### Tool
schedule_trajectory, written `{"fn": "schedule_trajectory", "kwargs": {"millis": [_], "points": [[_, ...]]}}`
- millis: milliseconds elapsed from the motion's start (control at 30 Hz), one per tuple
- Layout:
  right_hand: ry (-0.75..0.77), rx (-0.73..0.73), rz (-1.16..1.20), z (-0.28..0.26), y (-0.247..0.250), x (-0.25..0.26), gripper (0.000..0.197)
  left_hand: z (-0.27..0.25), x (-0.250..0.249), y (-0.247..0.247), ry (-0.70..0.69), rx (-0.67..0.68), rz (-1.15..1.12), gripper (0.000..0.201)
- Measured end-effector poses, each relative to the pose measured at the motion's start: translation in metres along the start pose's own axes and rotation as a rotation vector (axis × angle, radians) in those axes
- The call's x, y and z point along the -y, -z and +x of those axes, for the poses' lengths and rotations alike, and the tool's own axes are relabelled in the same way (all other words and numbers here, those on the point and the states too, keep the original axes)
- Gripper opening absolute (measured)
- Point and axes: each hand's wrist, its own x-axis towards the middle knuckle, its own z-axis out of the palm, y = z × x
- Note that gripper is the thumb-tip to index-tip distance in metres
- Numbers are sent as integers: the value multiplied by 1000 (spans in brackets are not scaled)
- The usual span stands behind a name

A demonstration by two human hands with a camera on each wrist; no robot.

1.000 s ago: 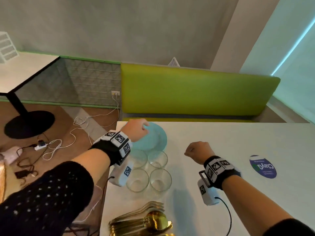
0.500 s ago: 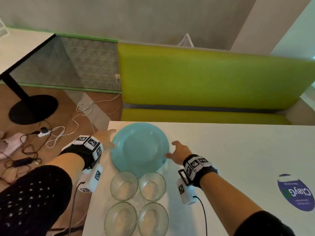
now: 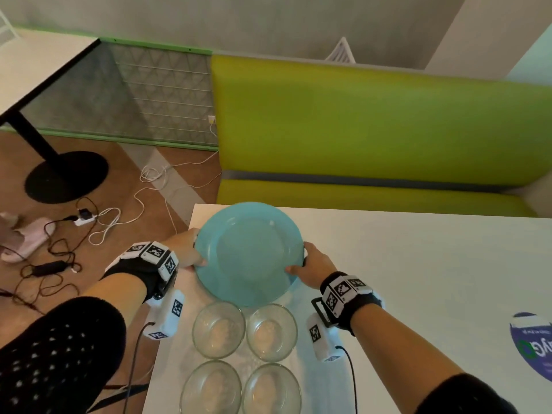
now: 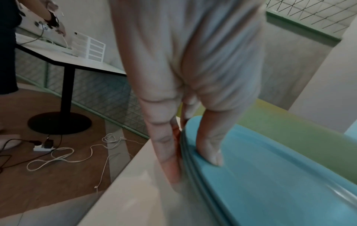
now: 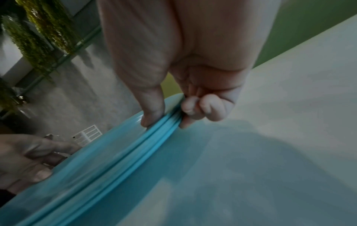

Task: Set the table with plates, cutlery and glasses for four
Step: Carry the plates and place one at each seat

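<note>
Both hands (image 3: 182,252) (image 3: 313,268) grip the blue plate stack (image 3: 249,252).

A round dark-blue sticker (image 3: 534,345) on the white table (image 3: 418,264), at the right edge of the head view, carries white lettering seen upside down and cut off by the frame; only something like "yG" with a green ring shows, and a smaller line under it is too small to read
</note>
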Motion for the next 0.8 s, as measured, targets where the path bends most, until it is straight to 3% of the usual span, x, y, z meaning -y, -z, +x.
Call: {"fn": "schedule_trajectory", "kwargs": {"millis": [133, 367, 533, 800], "points": [[85, -85, 33, -8, 17, 15, 70, -14, -19, 24, -87, -49, -133, 77], [192, -249, 65, -59, 55, 32, 64, -72, -52, 59, -274, -101, -172, 84], [223, -376, 121, -129, 68, 27, 50, -132, -60, 43, -372, -89, -315, 58], [120, -495, 271, -250, 36, -25, 47, -233, -36, -5, -476, 11, -288, 46]]}}
